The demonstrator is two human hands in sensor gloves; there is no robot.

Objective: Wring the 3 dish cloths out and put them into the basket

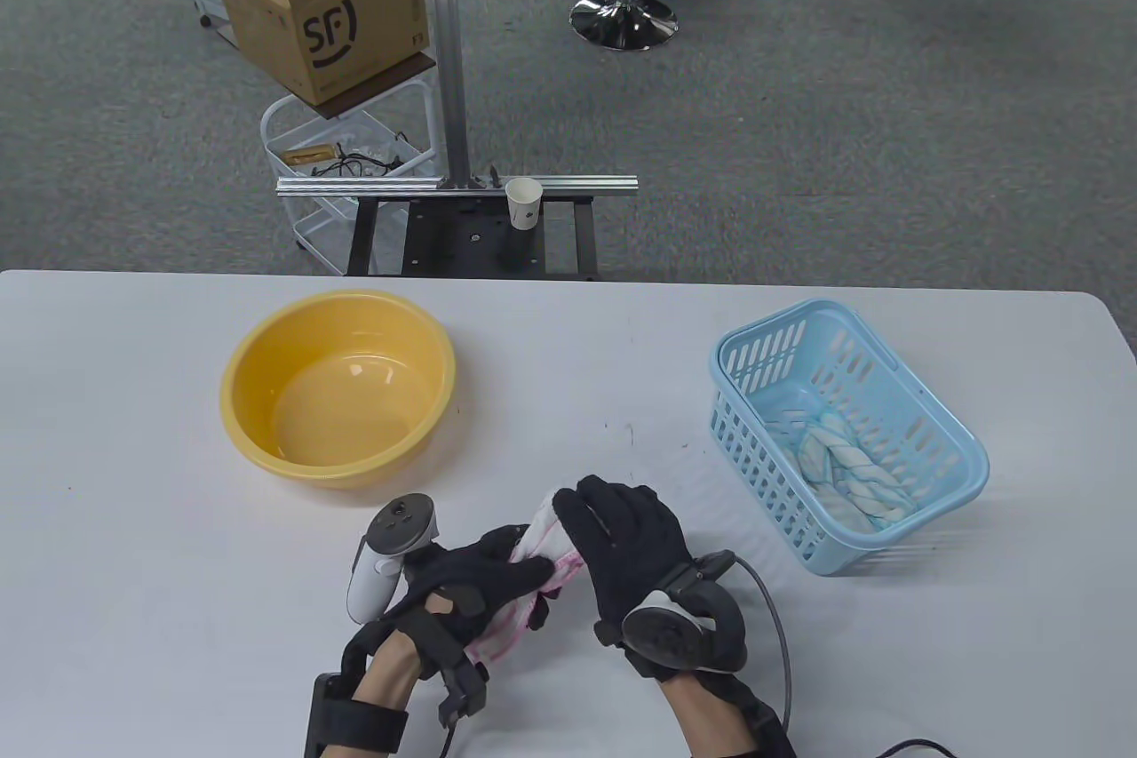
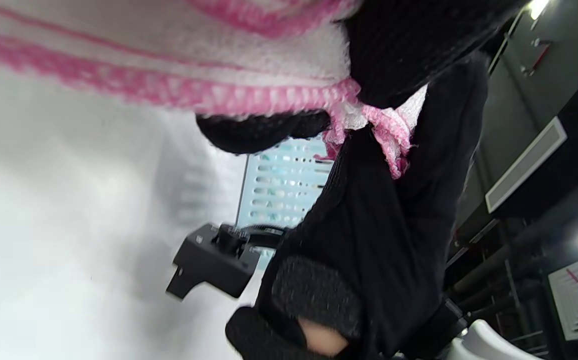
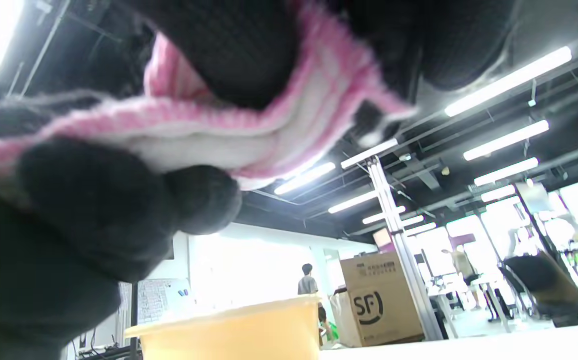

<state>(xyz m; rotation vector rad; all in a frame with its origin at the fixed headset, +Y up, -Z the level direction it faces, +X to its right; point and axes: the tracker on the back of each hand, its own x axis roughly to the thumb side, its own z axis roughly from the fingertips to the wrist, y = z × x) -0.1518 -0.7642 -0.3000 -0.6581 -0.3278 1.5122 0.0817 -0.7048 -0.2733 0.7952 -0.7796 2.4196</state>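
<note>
A pink and white dish cloth (image 1: 544,552) is held between both hands above the near middle of the table. My left hand (image 1: 480,578) grips its lower end, fingers curled round it. My right hand (image 1: 622,540) closes over its upper end. The cloth (image 2: 209,65) fills the top of the left wrist view, and its pink stripes (image 3: 249,125) run between dark fingers in the right wrist view. The light blue basket (image 1: 964,456) stands at the right and holds twisted blue and white cloth (image 1: 848,469).
A yellow basin (image 1: 244,402) sits at the left of the white table (image 1: 133,545), with a little water in it. A paper cup (image 1: 524,202) stands on a frame beyond the far edge. A cable (image 1: 775,616) trails from the right wrist.
</note>
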